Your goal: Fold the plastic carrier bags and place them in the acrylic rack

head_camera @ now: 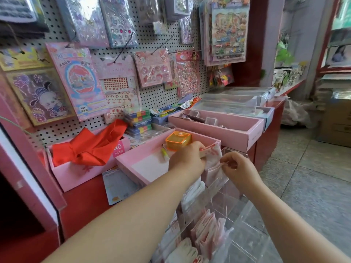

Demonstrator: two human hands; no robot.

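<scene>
Holds a folded bag (212, 158) in the left hand (187, 159), tight grip, fingertips hidden behind it. Pinches the bag's near edge with the right hand (237, 168), narrow grip. Rests at the top pocket of the clear rack (233, 211), beside a pink box (144, 162). Hard to see where bag ends and rack begins. Lower down, more bags (205, 230), cut off at the bottom.

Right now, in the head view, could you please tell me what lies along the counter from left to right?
In order: red cloth → stacked colourful cases → orange box → carrier bag → right hand.
</scene>
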